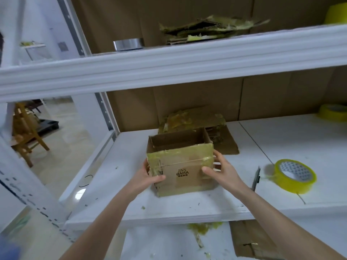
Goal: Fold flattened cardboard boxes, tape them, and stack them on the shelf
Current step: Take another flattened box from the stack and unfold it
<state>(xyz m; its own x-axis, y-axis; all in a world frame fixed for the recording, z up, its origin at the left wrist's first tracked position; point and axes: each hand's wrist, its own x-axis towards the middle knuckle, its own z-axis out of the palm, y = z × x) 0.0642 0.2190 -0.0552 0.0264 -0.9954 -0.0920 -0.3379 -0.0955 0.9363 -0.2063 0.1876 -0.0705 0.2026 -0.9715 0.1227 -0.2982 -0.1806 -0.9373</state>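
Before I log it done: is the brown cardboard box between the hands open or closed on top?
Open on top: the brown cardboard box shows its inner walls, with no flaps across.

The box [180, 166] carries dark print on its near face, low and about centred. The top line reads "INS", its first letter unclear, and below it, in bolder capitals, stands "BAHA". Under that runs a line of small characters too blurred to read. The inner core of the tape roll [294, 177] bears a repeated grey print, also unreadable.
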